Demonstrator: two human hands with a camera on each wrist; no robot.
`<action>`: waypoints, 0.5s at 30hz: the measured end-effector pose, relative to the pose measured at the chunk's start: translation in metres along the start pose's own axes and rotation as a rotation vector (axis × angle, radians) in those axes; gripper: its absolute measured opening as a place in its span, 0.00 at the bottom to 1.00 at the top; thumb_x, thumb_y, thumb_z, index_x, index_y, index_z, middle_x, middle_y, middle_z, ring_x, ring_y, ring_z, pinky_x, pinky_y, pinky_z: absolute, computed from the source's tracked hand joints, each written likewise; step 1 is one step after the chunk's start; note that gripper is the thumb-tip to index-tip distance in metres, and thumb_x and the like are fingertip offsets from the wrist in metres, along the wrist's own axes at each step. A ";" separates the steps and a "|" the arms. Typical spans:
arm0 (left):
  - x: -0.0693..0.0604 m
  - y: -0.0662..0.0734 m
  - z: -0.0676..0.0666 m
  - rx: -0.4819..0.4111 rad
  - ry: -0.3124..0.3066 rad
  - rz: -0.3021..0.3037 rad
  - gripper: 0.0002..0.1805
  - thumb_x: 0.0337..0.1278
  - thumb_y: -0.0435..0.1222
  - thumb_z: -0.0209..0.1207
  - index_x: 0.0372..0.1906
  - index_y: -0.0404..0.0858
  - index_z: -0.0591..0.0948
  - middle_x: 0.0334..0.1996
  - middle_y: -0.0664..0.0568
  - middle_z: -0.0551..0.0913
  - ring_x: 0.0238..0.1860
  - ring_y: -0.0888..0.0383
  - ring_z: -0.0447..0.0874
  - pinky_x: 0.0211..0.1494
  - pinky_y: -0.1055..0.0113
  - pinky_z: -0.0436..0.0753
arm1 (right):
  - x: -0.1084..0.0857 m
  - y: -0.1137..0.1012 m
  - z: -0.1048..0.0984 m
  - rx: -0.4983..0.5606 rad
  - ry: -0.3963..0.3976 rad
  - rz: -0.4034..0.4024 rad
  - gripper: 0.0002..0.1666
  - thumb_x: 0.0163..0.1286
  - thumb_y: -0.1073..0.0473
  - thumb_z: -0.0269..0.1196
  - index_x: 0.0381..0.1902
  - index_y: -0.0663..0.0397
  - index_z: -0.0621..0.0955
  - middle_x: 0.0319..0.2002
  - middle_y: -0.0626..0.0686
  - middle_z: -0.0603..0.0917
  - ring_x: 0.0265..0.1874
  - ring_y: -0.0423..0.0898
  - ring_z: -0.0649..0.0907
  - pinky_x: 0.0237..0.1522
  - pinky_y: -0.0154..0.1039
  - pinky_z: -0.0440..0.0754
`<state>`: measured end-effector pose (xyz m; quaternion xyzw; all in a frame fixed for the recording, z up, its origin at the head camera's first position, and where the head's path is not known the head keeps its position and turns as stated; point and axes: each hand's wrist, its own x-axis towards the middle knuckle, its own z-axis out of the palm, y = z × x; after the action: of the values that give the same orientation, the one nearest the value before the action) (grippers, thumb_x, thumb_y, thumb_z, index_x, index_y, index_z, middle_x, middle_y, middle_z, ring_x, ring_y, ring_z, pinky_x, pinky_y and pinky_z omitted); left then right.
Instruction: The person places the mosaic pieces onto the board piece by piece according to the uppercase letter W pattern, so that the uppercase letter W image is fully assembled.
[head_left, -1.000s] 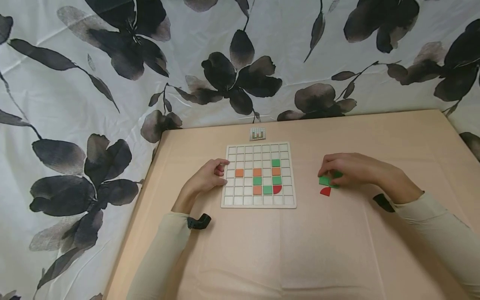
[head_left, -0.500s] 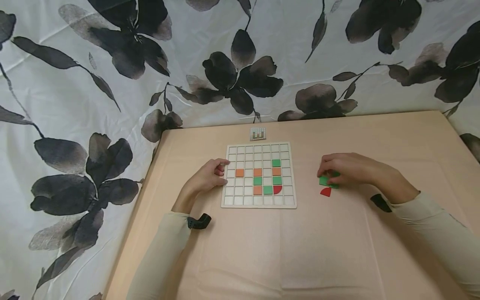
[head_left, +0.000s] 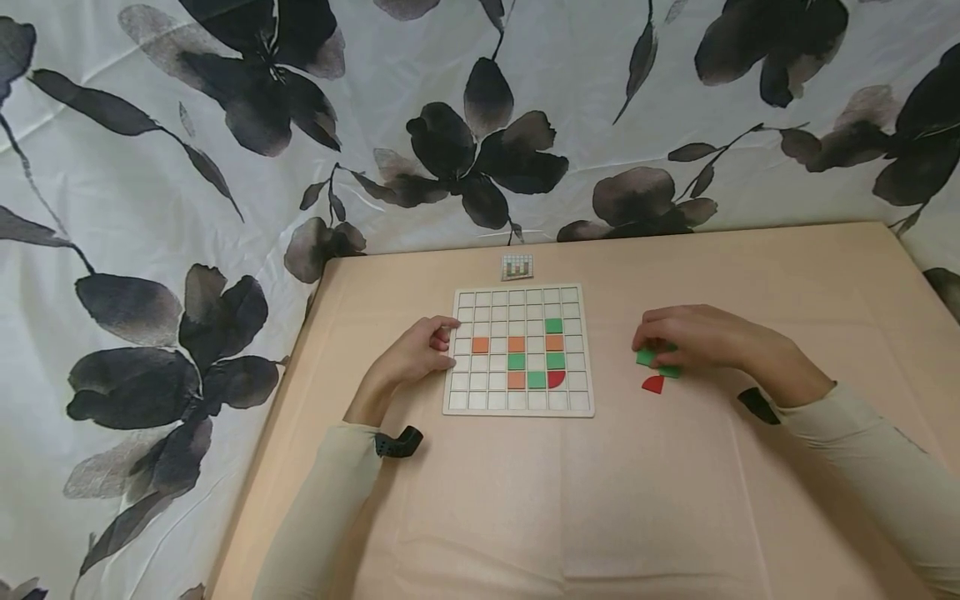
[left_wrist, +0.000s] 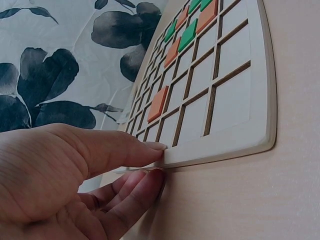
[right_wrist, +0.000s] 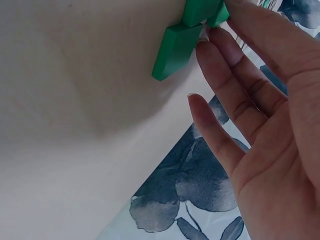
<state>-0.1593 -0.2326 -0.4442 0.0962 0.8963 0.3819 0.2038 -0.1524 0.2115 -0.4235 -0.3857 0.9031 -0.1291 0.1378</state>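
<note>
On the table lies a white grid board holding orange and green square tiles and one red rounded piece. My left hand grips the board's left edge; in the left wrist view the thumb of that hand lies on the rim, its other fingers curled beside it. Right of the board, my right hand pinches at a green tile, partly hidden by the fingers. More green tiles, one of them under the hand, touch or nearly touch it. In the right wrist view the hand is beside several green tiles.
A small card with a grid pattern lies behind the board. A red piece is just in front of the green tiles. Floral cloth hangs behind the table and on its left.
My right hand has shifted slightly left, and the green tile at its fingertips has moved a little left and away from the red piece. My left hand stays at the board.
</note>
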 end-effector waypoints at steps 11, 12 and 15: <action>0.000 0.001 0.000 -0.006 0.003 -0.003 0.35 0.55 0.22 0.68 0.69 0.35 0.71 0.46 0.45 0.70 0.48 0.51 0.70 0.48 0.62 0.73 | -0.001 0.003 0.002 -0.027 0.026 0.014 0.18 0.54 0.57 0.80 0.42 0.47 0.86 0.36 0.41 0.80 0.35 0.39 0.80 0.43 0.42 0.84; 0.000 0.000 0.000 -0.008 0.003 -0.003 0.35 0.55 0.22 0.68 0.69 0.35 0.71 0.46 0.45 0.70 0.48 0.51 0.70 0.48 0.62 0.73 | 0.000 0.003 0.002 -0.029 0.027 0.015 0.18 0.54 0.57 0.80 0.42 0.47 0.86 0.36 0.41 0.80 0.35 0.39 0.79 0.42 0.41 0.84; 0.000 0.001 0.000 -0.012 0.004 -0.002 0.35 0.55 0.22 0.68 0.69 0.34 0.71 0.46 0.44 0.71 0.48 0.50 0.70 0.49 0.61 0.73 | 0.000 0.003 0.002 -0.028 0.023 0.021 0.16 0.55 0.58 0.78 0.41 0.46 0.85 0.36 0.41 0.79 0.35 0.38 0.79 0.42 0.41 0.83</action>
<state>-0.1593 -0.2320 -0.4441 0.0935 0.8946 0.3872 0.2028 -0.1541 0.2130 -0.4266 -0.3766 0.9103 -0.1193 0.1235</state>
